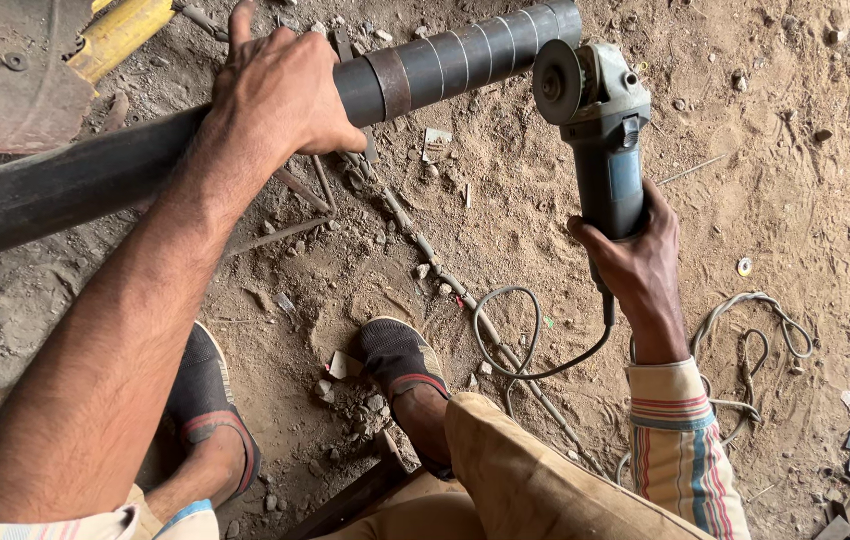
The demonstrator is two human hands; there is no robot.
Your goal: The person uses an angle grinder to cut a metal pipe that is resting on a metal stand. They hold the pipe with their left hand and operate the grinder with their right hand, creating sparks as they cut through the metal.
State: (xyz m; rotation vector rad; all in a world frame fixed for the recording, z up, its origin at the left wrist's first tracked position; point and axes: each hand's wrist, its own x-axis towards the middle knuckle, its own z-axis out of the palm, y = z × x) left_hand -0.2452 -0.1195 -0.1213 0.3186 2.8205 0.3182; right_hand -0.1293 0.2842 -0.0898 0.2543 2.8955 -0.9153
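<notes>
A long dark metal pipe [445, 65] runs from the left edge up to the top right, marked with several pale lines near its free end. My left hand [280, 95] lies over the pipe and grips it near the middle. My right hand [635, 265] holds the body of a grey-blue angle grinder [600, 130], whose disc [557, 82] sits just against the pipe's free end. The grinder's cable [525, 345] loops down across the dirt towards my knee.
The ground is sandy dirt strewn with stones, scrap bits and a thin ribbed rod [445, 280]. My two dark shoes [400, 360] rest below the pipe. A rusty metal plate [5, 90] and yellow bar [120, 32] lie top left. Loose wire [755, 340] curls at right.
</notes>
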